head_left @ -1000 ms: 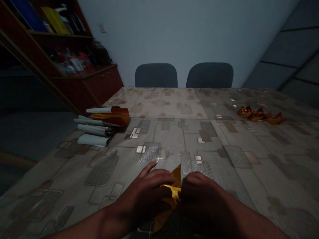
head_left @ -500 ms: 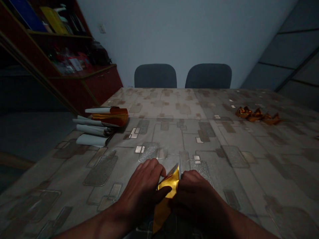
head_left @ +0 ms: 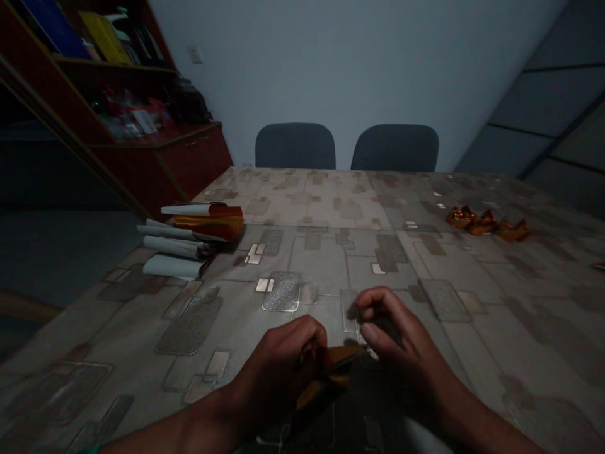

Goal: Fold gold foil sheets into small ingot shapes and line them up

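A folded piece of gold foil paper is held low over the near part of the table, its pointed end toward the right. My left hand is closed around the paper's left side, and part of the paper is hidden behind the fingers. Just right of the point, my right hand has its fingers bent and its thumb apart from them. Nothing shows between them. Dark shadow covers the paper's lower part.
A stack of folded white-backed gold sheets lies at the table's left edge. Several folded gold paper shapes sit in a row at the right. Two grey chairs stand behind the patterned tablecloth, beside a red cabinet.
My right hand has let go of the gold paper and moved up and right, its fingers parting. The paper has turned from upright to pointing right, still in my left hand.
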`<state>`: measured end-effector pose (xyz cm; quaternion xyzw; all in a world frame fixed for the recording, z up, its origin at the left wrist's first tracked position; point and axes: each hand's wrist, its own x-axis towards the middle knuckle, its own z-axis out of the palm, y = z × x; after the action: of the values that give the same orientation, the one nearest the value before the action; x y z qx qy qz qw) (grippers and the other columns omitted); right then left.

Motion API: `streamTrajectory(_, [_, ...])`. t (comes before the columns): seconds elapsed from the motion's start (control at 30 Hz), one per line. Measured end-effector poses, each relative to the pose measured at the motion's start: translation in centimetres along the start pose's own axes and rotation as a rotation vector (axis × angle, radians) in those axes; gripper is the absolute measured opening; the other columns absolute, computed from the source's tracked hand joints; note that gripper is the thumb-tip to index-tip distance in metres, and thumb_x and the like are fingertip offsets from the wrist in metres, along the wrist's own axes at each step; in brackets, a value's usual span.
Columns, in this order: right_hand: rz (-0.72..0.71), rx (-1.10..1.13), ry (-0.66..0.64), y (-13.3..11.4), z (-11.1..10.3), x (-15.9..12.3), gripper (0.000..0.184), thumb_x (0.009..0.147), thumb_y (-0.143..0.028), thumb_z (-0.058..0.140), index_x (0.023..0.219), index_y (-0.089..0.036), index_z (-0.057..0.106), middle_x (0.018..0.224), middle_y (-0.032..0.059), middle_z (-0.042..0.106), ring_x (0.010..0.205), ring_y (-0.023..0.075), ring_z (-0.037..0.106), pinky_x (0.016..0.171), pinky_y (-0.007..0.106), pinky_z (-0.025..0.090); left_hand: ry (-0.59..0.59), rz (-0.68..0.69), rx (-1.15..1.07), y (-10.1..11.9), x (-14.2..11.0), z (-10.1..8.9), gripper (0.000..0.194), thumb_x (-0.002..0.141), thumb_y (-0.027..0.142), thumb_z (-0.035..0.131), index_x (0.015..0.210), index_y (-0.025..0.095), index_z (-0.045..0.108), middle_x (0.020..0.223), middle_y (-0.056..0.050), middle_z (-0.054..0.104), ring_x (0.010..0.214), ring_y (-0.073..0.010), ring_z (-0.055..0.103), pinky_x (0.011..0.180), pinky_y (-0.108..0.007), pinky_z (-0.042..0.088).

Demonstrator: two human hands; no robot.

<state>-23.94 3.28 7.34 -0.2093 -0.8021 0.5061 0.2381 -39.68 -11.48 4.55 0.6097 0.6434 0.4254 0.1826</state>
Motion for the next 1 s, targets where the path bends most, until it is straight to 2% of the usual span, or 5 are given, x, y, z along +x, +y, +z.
streamTrajectory(0.17, [0.168, 0.134, -0.323, 0.4, 1.2, -0.2, 0.008, 0.083, -0.025, 0.061, 0.088, -0.019, 0.059, 0.068, -0.0016, 0.060, 0.061, 0.0134, 0.054, 0.056, 0.025, 0.041, -0.001, 0.031, -0.132, 0.4, 0.4, 0.1, 0.019, 0.079, 0.001, 0.047, 0.077, 0.019, 0.051, 0.068, 0.004, 0.055, 0.057, -0.0086, 0.046, 0.054, -0.018, 0.034])
streamTrajectory(0.4, [0.101, 0.202, -0.407, 0.3, 1.3, -0.5, 0.007, 0.085, -0.018, 0.059, 0.092, -0.018, 0.061, 0.069, -0.0024, 0.063, 0.057, 0.0110, 0.054, 0.052, 0.023, 0.039, -0.062, -0.081, -0.273, 0.4, 0.3, 0.0, 0.012, 0.078, 0.007, 0.058, 0.076, 0.019, 0.054, 0.064, 0.005, 0.054, 0.055, -0.0089, 0.044, 0.052, -0.020, 0.033])
streamTrajectory(0.7, [0.044, 0.088, -0.274, 0.4, 1.1, -0.2, 0.005, 0.087, -0.020, 0.055, 0.088, -0.018, 0.060, 0.064, -0.0024, 0.061, 0.054, 0.0112, 0.053, 0.050, 0.023, 0.039, -0.163, -0.573, -0.837, 0.6, 0.8, -0.6, 0.025, 0.083, 0.038, 0.067, 0.092, 0.018, 0.056, 0.074, 0.002, 0.060, 0.060, -0.0095, 0.051, 0.053, -0.019, 0.036])
streamTrajectory(0.87, [-0.039, 0.016, -0.231, -0.1, 1.5, -0.3, 0.006, 0.087, -0.020, 0.054, 0.084, -0.019, 0.059, 0.065, -0.0007, 0.064, 0.056, 0.0129, 0.057, 0.053, 0.025, 0.042, -0.140, -0.699, -0.752, 0.9, 0.6, -0.3, 0.035, 0.081, 0.049, 0.067, 0.076, 0.015, 0.062, 0.059, 0.005, 0.051, 0.049, -0.0077, 0.039, 0.045, -0.019, 0.027])
streamTrajectory(1.0, [0.040, 0.097, -0.261, 0.1, 1.8, -0.4, 0.005, 0.088, -0.022, 0.054, 0.085, -0.019, 0.057, 0.064, -0.0023, 0.061, 0.055, 0.0125, 0.054, 0.051, 0.024, 0.041, -0.121, -0.659, -0.670, 1.5, 0.7, -0.5, 0.034, 0.079, 0.046, 0.067, 0.069, 0.015, 0.061, 0.057, 0.004, 0.051, 0.052, -0.0091, 0.041, 0.048, -0.020, 0.028])
